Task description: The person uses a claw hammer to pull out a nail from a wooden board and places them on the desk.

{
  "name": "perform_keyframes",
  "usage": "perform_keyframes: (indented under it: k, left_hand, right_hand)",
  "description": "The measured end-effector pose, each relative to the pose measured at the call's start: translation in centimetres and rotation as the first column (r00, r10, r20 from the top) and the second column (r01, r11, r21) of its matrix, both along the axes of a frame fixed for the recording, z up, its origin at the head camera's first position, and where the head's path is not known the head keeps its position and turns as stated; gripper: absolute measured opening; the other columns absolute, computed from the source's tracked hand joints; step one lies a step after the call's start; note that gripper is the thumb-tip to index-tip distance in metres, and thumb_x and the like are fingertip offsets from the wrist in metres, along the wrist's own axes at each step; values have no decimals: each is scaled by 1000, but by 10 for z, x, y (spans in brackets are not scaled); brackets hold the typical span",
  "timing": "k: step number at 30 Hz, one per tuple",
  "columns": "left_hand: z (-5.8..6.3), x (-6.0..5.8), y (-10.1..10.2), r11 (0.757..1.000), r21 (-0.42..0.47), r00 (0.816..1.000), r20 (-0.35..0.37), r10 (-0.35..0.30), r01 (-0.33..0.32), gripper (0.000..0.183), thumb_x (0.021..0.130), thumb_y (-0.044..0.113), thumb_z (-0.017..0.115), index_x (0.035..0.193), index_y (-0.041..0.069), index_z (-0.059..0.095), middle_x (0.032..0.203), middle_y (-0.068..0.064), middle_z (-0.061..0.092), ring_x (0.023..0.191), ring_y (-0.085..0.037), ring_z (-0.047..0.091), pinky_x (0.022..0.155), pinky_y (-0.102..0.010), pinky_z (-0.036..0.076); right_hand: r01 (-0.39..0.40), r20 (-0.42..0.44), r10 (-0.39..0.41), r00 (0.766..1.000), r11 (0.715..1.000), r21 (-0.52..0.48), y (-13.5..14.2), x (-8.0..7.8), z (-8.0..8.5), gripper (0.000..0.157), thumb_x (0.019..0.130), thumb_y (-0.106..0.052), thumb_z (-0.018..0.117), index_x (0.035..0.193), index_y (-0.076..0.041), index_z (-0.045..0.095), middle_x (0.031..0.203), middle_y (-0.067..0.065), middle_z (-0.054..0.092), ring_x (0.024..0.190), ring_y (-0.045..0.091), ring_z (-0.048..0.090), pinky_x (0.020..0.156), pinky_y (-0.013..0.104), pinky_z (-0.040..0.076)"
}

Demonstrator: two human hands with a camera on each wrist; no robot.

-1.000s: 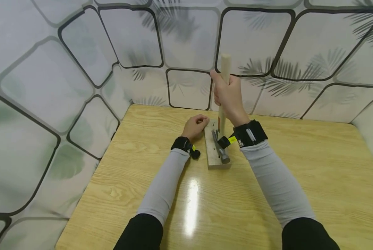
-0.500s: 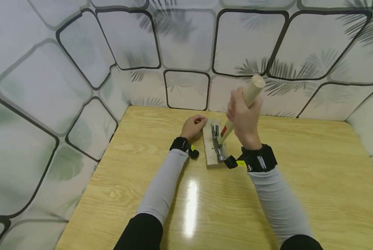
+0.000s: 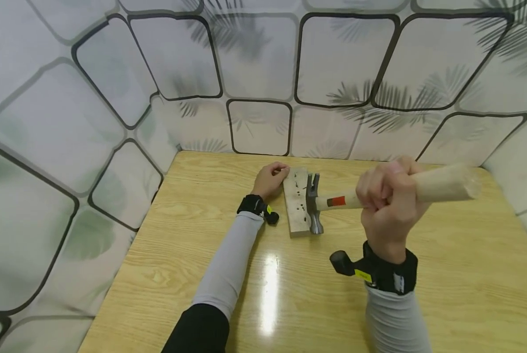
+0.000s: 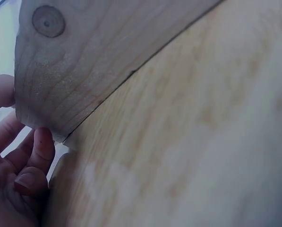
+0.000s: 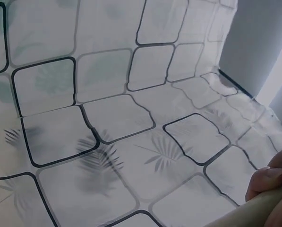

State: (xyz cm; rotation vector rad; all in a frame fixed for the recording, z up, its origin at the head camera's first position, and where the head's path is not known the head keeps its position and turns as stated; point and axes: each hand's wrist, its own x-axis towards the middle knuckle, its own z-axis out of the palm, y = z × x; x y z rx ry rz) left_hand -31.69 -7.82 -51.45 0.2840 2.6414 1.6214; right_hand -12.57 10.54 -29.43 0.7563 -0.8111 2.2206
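My right hand [image 3: 388, 206] grips the wooden handle of a claw hammer [image 3: 344, 200], which lies nearly level, its butt pointing right. The hammer's steel head is at the right edge of a pale wooden board [image 3: 296, 215], claw towards the wall. Dark holes and marks dot the board's top; whether a thin dark bit beside the claw is a nail, I cannot tell. At the board's far left corner my left hand [image 3: 268, 179] holds on with curled fingers; the left wrist view shows fingertips [image 4: 45, 142] against the board's end. In the right wrist view fingers wrap the handle [image 5: 254, 210].
The board lies on a light wood-grain table [image 3: 192, 215] near its back edge. A patterned cloth wall [image 3: 263, 59] with dark outlines and leaf prints rises behind and at the left. Light glares on the table's front.
My right hand has swung the hammer handle from upright above the board down to the right. The hammer head has shifted to the board's right edge. My left hand stays at the corner.
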Motion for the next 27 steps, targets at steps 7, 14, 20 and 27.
perform_keyframes:
  k: [7,14,20,27]
  left_hand:
    - [5,9,3,990,133,997,68,43,-52,34,100,45,59,122,22,72,124,-1,67,113,-20,62,101,-44,47]
    - [6,20,2,968,250,998,-43,45,-33,35,105,30,56,130,10,67,135,-9,54,95,-18,44,84,-34,37]
    - [0,26,-8,865,488,991,-7,133,-113,34,104,25,56,127,3,67,133,-10,57,104,-17,44,91,-35,32]
    - [3,34,-18,826,557,996,61,71,-93,35,104,29,54,127,6,67,134,-2,60,94,-27,41,76,-32,33]
  right_hand:
    - [9,-48,-13,999,997,-72,4,22,2,38,86,9,43,55,-3,23,44,-1,22,35,5,25,36,18,21]
    - [19,-77,-27,997,994,-104,11,30,3,38,84,10,43,55,-3,22,44,-1,22,36,6,26,37,18,22]
    - [-16,-112,5,994,995,-98,18,34,2,35,83,11,41,57,-3,23,45,-1,23,37,5,26,38,17,23]
    - [-5,-122,-4,993,997,-72,25,34,2,36,85,10,42,57,-4,24,45,-1,24,37,5,27,38,17,23]
